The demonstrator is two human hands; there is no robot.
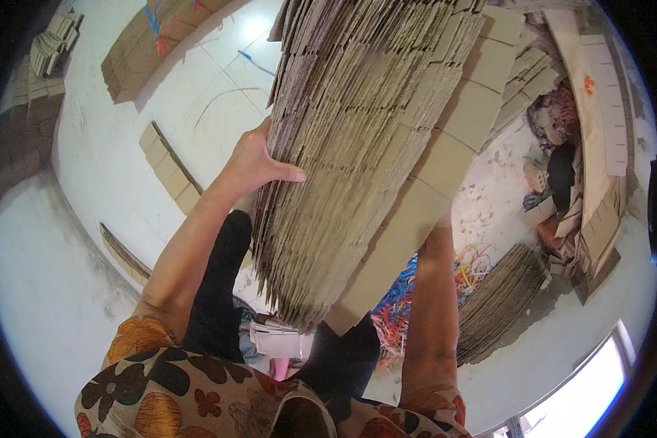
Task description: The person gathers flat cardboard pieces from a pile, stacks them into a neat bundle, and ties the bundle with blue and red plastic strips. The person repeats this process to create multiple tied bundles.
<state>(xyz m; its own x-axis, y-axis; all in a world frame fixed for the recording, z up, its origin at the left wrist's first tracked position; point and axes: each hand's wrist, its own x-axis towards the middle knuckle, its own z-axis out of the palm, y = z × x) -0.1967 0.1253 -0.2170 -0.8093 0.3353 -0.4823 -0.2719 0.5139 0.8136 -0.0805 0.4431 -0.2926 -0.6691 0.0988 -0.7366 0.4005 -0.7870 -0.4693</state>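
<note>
A thick stack of brown cardboard sheets (365, 124), slotted along their edges, fills the middle of the view and stands tilted before me. My left hand (259, 162) is closed on its left side, thumb over the front edges and the other fingers hidden behind. On the right side, my right forearm (436, 292) reaches up to the stack's smooth outer sheet (445, 160). The right hand itself is hidden behind that sheet, so its fingers do not show.
Bundled cardboard (135, 62) lies at the far left, with smaller strips (169, 166) on the pale floor. Coloured plastic straps (398, 321) are heaped beneath my right arm. Another cardboard stack (507, 303) lies right of them. Long boards (591, 124) and clutter line the right side.
</note>
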